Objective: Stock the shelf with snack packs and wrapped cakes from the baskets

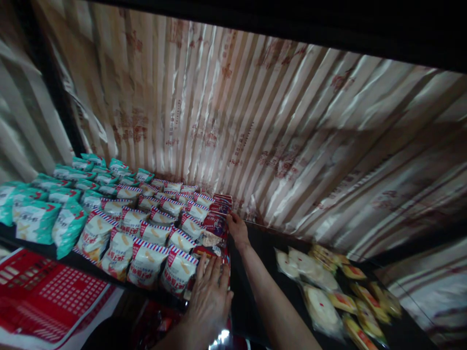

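My left hand (211, 289) lies with its fingers stretched out over the front of a row of dark red and purple snack packets, next to the white snack bags (178, 270) with striped tops. Farther back, my right hand (238, 231) has its fingers bent in at the right edge of a purple snack packet (215, 224), seemingly pinching it. Behind that stands another packet of the same kind (222, 199). The front packet is partly hidden beneath my left hand.
Teal snack bags (38, 221) stand in rows at the left of the black shelf (251, 272). Flat clear-wrapped pale rounds (321, 308) and yellow packs (368, 311) lie at the right. A red basket (54, 296) is at lower left. Striped plastic sheeting (204, 112) hangs behind.
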Motion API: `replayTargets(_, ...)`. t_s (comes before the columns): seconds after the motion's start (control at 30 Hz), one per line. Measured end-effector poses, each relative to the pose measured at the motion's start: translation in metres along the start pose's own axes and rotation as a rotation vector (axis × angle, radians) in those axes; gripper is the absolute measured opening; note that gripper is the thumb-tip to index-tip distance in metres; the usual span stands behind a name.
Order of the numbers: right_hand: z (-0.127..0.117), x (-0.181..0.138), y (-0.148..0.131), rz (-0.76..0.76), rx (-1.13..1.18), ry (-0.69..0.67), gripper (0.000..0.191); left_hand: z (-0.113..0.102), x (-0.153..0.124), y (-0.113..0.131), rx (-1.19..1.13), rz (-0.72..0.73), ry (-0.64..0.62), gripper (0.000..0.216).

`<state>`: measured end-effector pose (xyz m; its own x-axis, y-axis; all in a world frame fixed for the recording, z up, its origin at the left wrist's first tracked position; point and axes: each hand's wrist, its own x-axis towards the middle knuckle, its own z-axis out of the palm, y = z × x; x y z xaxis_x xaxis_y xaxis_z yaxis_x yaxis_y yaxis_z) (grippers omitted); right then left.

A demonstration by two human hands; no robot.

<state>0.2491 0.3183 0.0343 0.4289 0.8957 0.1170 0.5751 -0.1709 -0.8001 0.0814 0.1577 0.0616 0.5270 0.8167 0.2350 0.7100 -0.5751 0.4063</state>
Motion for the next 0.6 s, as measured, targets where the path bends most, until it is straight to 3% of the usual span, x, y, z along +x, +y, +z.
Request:
replayTargets(0.2,0.002,-0.003,-0.002,0.011,0.064,-0.026,0.049,0.010,0.002,-0.005,0.017,0.019,0.066,0.050)
replayTargets(0.33,-0.007,-0.022,-0.004,0.039,0.160,0.056,0.056,0.010,0.001,-0.003,0.028,0.059,0.145,0.048)
replayTargets(0.5,-0.031,-0.085,-0.005,0.032,0.372,0.271,0.056,0.016,-0.032,-0.004,-0.079,0.197,0.290,0.034)
replayTargets(0.6,-0.046,-0.146,0.005,0.042,0.540,0.347,0.056,0.026,-0.076,-0.006,-0.249,0.342,0.126,0.029)
